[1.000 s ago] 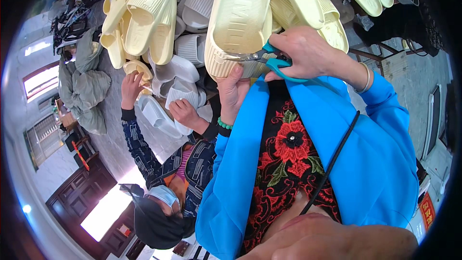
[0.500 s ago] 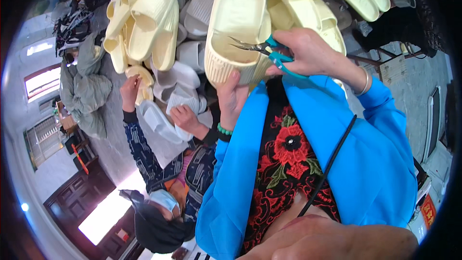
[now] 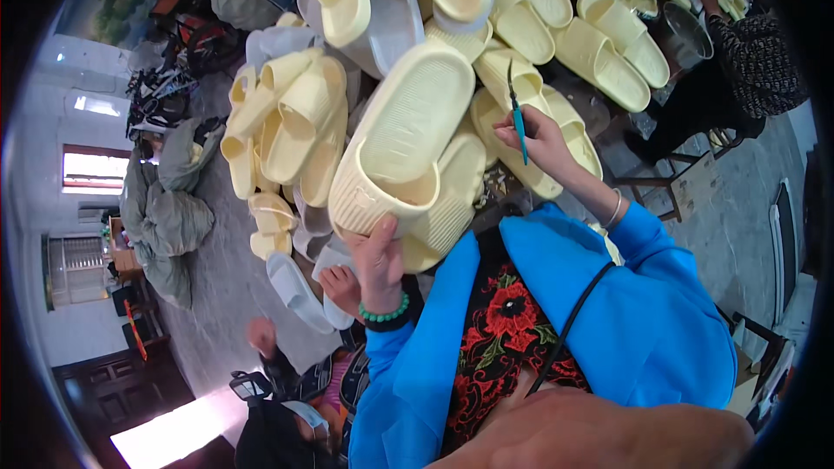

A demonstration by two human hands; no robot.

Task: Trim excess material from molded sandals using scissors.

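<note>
Yellow slipper (image 3: 415, 122) slants lengthwise, heel toward upper right.

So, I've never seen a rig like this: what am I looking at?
There's no robot here: these are a person's bare hands, seen from above through the left of two fisheye cameras worn on their head. The left hand holds a pale yellow slipper by its strapped end. The right hand holds teal-handled scissors, blades pointing away from the body. Around them lie more yellow slippers and grey ones, mostly hiding the surface beneath. A co-worker's hand shows farther left.
</note>
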